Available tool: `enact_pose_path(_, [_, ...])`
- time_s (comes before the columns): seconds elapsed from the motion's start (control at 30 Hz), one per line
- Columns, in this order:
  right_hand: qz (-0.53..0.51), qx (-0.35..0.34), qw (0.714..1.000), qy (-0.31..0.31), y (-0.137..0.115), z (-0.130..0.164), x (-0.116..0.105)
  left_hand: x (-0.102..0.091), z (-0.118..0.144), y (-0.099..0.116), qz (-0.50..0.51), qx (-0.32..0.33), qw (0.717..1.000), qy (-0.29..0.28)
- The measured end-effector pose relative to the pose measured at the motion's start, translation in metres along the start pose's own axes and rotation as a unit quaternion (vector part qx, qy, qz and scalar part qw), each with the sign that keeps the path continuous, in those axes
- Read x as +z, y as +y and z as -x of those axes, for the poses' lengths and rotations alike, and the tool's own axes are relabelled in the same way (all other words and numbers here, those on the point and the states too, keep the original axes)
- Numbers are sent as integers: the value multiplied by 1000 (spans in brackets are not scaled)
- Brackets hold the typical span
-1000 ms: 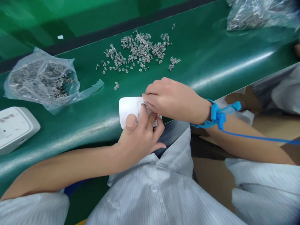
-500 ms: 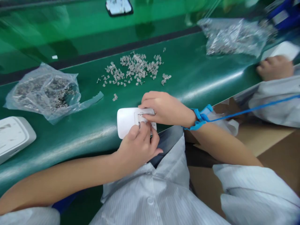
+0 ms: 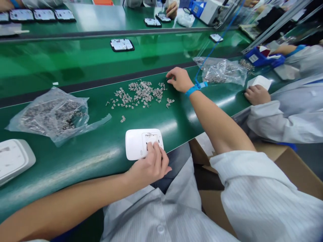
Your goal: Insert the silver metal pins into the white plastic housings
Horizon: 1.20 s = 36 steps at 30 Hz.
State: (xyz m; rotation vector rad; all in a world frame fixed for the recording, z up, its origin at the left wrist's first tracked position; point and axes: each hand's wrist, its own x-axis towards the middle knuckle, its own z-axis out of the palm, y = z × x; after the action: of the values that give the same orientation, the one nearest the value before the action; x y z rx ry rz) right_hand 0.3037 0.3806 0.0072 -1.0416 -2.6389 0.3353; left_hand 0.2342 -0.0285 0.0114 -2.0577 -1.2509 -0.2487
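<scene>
A white plastic housing (image 3: 133, 144) with rounded corners and a rectangular recess lies at the belt's near edge. My left hand (image 3: 152, 161) is on its right part, fingertips bent together and pressed into the recess; whatever lies beneath them is hidden. Beyond it, small shiny metal pieces, which look like spring contacts (image 3: 143, 90), are spread in a loose pile. My right hand (image 3: 180, 80), with a blue wrist strap (image 3: 194, 89), is at the pile's far right end. Its thumb and index finger are pinched close to the belt; anything between them is too small to make out.
Clear bags of metal pieces lie left (image 3: 50, 114) and right (image 3: 222, 70) on the green belt (image 3: 101, 151). A larger white housing (image 3: 15, 158) sits far left. A co-worker's hand (image 3: 257, 95) holds a white part at right. Black-edged panels (image 3: 122, 44) lie beyond the divider.
My right hand has left the housing and moved forward to the far right end of the metal pieces. My left hand stays on the housing. The view has tilted up.
</scene>
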Motion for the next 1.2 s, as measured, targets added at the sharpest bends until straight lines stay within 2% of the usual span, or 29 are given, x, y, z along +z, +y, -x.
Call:
enact_pose_path(0.1, [24, 2, 1000, -10, -3, -7, 10, 1, 1, -1, 1, 4, 1000, 5])
enact_pose_path(0.2, [46, 13, 999, 16, -5, 1, 16, 1, 3, -1, -4, -2, 1000, 0])
enact_pose_path(0.3, [53, 27, 997, 53, 1, 8, 15, 2, 4, 1, -10, -5, 1000, -5])
enact_pose_path(0.4, [45, 64, 994, 71, 8, 3, 11, 3, 5, 3, -8, -9, 1000, -3])
enact_pose_path(0.5, [36, 83, 995, 52, 10, -9, 9, 4, 6, 3, -6, -15, 1000, 1])
enact_pose_path(0.6, [35, 68, 997, 20, 5, -15, 9, 4, 6, 2, -8, -11, 1000, 3])
enact_pose_path(0.7, [52, 44, 998, 1, -1, -12, 10, 4, 5, 1, -10, -2, 1000, 1])
enact_pose_path(0.87, [62, 50, 997, -12, -8, -4, 6, 4, 6, 2, -17, -10, 1000, 2])
enact_pose_path(1.0, [26, 21, 999, -1, -23, 23, -9, 6, 8, 4, -9, -10, 1000, 3])
enact_pose_path(1.1, [-84, -32, 996, 6, -46, 64, -23, 8, 8, 5, 2, -17, 1000, 6])
enact_pose_path(1.2, [-174, -47, 984, -12, -74, 107, -31, 8, 7, 6, 14, -25, 1000, 13])
